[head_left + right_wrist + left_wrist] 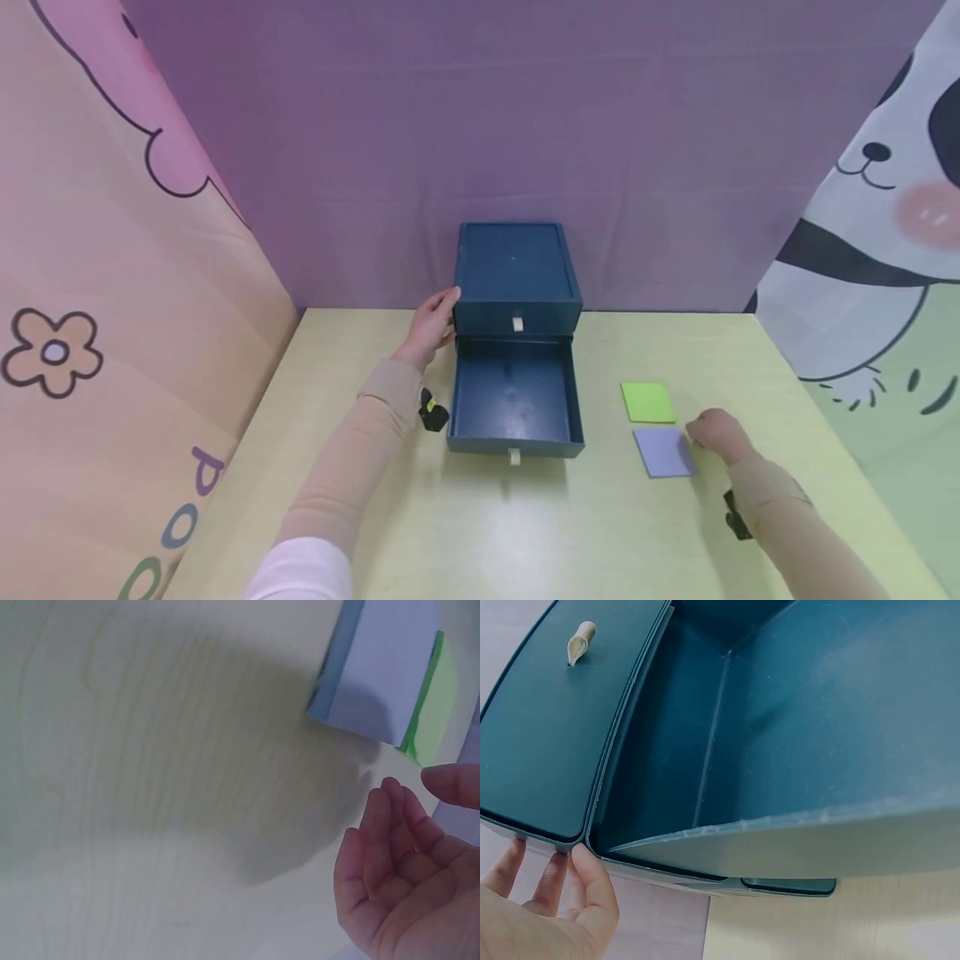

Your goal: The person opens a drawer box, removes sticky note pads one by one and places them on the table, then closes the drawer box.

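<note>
A dark blue two-drawer box (517, 262) stands at the back of the table, its lower drawer (513, 392) pulled out with nothing visible inside. My left hand (431, 325) rests against the box's left side near the upper drawer (547, 727); its fingertips touch the side wall in the left wrist view. To the right lie a green sticky note pad (648, 402) and a lavender sticky note pad (665, 452). Just right of the lavender pad hovers my right hand (722, 433). Its fingers are loosely bent and hold nothing, apart from both pads in the right wrist view (412, 877).
A pale wooden table (390, 533) carries everything. Behind it hangs a purple cloth (480, 125). Printed cartoon panels stand at left (112, 267) and right (885, 208). Small white pull tabs (514, 457) stick out from the drawer fronts.
</note>
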A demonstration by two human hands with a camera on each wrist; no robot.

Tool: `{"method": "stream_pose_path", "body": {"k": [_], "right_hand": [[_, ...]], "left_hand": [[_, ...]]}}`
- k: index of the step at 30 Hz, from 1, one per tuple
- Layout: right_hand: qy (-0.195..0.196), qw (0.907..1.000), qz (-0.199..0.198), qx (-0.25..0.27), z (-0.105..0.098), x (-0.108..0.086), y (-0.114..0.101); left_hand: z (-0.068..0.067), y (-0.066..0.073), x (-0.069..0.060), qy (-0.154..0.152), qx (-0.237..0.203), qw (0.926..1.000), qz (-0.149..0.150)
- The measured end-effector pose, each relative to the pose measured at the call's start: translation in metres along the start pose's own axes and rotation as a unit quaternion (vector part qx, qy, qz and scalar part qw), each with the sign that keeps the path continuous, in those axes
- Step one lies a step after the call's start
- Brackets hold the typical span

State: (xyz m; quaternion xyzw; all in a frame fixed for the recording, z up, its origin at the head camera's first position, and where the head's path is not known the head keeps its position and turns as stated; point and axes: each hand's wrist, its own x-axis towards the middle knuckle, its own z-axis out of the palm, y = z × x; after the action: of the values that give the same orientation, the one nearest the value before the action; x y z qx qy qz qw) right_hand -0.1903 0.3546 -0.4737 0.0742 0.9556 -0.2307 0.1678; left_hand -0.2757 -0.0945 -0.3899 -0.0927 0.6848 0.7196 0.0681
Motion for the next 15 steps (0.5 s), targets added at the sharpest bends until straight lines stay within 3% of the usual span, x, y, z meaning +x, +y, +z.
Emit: {"method": "stream_pose_path", "body": {"k": [6,10,15], "right_hand": [[0.007,0.9928,-0.005,0.12,-0.002,0.001,-0.005],[-0.01,0.9781,-0.021,0.207,-0.002,-0.001,-0.016],[-0.033,0.9593,-0.054,0.275,0.0,-0.002,-0.031]], "left_hand": [[0.0,-0.001,0.0,-0.001,0.001,1.0,-0.001],[-0.001,-0.001,0.0,-0.004,0.006,1.0,0.0],[0.0,-0.001,0.0,-0.006,0.003,1.0,0.003]]}}
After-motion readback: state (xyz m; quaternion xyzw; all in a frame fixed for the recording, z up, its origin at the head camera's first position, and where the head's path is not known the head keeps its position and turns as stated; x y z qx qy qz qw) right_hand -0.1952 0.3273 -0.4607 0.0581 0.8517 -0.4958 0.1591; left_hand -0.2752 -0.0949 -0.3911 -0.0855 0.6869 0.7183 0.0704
